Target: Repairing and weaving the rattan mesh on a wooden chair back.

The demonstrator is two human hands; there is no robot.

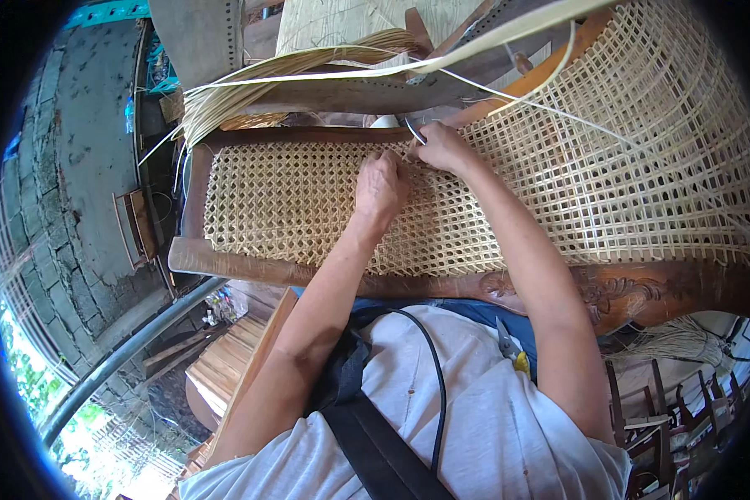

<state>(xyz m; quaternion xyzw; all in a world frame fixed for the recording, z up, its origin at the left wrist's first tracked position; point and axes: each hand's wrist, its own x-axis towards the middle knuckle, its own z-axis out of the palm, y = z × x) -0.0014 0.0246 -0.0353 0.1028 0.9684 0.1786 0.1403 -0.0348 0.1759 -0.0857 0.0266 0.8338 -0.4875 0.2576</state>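
Woven cane webbing [283, 200] fills a dark brown carved wooden chair frame [250, 262] lying across in front of me. My left hand [381, 185] rests on the webbing near the frame's far rail, its fingers curled together; what they pinch, if anything, is hidden. Just to its right, my right hand [443, 150] is closed around a thin curved metal tool [415, 131] whose bright end sticks up past the fingers. Its lower fingers sit at the far edge of the weave, close to the left fingertips. Right of my hands, the weave is more open, with loose strand ends.
A bundle of pale cane strands [225, 100] lies beyond the frame, with a long wide strand [475, 52] arching over the right side. Another wooden frame with drilled holes [342, 93] stands behind. Pliers [508, 342] rest against my shirt. Wooden boards [225, 367] are at lower left.
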